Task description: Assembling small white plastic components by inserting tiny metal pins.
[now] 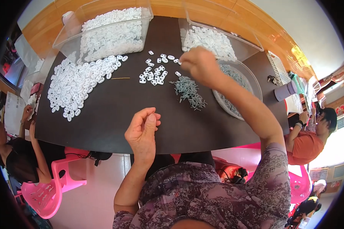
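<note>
My left hand [142, 131] hovers over the table's near edge, thumb pressed against curled fingers; whatever they may hold is hidden. Reaching forward, my right hand [200, 66] is closed above the far right of the table, its fingertips turned away and slightly blurred. It is close to the loose white two-holed pieces [153, 75] in the middle and above a heap of small grey screw-like pins [189, 92]. To the left spreads a big pile of white oval two-holed pieces [74, 84]. A thin yellowish stick [120, 78] lies beside that pile.
Clear bins hold white pieces at the back left [147, 36] and back right [208, 47]. A round clear tub [258, 86] of grey pins sits under my right forearm. A lilac tumbler [285, 91] lies farther right. Other people sit on both sides, near pink chairs [57, 187].
</note>
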`<action>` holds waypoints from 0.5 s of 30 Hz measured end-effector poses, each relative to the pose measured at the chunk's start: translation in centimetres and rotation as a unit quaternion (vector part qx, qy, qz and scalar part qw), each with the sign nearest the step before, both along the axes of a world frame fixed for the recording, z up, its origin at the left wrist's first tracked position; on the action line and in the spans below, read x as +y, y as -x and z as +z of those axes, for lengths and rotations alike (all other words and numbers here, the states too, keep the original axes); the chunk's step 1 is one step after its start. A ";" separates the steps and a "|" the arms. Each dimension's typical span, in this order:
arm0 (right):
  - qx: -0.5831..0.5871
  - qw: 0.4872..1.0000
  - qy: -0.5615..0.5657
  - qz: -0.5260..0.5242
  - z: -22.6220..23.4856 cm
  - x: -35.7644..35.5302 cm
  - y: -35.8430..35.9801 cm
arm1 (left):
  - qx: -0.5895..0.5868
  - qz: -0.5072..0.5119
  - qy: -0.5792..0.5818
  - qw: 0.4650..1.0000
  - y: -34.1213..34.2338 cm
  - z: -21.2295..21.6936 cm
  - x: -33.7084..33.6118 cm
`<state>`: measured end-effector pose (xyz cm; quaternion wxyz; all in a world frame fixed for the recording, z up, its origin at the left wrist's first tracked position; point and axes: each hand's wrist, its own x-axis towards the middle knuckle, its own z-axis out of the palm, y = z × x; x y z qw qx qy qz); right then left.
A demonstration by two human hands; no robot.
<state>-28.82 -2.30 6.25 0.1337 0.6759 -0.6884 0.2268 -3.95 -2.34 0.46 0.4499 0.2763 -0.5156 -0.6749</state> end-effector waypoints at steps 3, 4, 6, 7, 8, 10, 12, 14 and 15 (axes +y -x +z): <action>-0.087 0.983 -0.152 -0.047 -1.7 -0.7 -0.1 | 0.004 -0.004 -0.001 1.000 0.2 -0.3 0.1; -0.060 0.988 -0.132 -0.047 -2.1 -0.9 0.2 | 0.016 0.000 -0.001 1.000 0.2 -0.4 0.2; -0.066 0.981 -0.173 -0.061 -2.0 -1.8 0.2 | 0.014 0.001 -0.004 1.000 0.1 -0.5 0.1; -0.071 0.971 -0.213 -0.077 -2.0 -2.2 0.2 | 0.013 0.000 -0.007 1.000 0.1 -0.6 0.0; -0.070 0.972 -0.213 -0.075 -2.0 -2.6 0.3 | 0.013 0.002 -0.008 1.000 0.1 -0.6 0.0; -0.036 0.966 -0.239 -0.086 -2.1 -3.2 0.8 | 0.025 -0.005 -0.016 1.000 0.1 -0.5 0.0; -0.031 0.970 -0.226 -0.086 -2.4 -3.6 1.1 | 0.033 -0.008 -0.019 0.999 0.0 -0.6 0.0; -0.025 0.973 -0.214 -0.083 -2.2 -3.3 0.9 | 0.042 -0.008 -0.021 0.999 -0.1 -0.6 0.0; -0.101 0.975 -0.195 -0.044 -1.6 -2.8 0.2 | 0.040 -0.006 -0.019 0.999 -0.2 -0.8 -0.1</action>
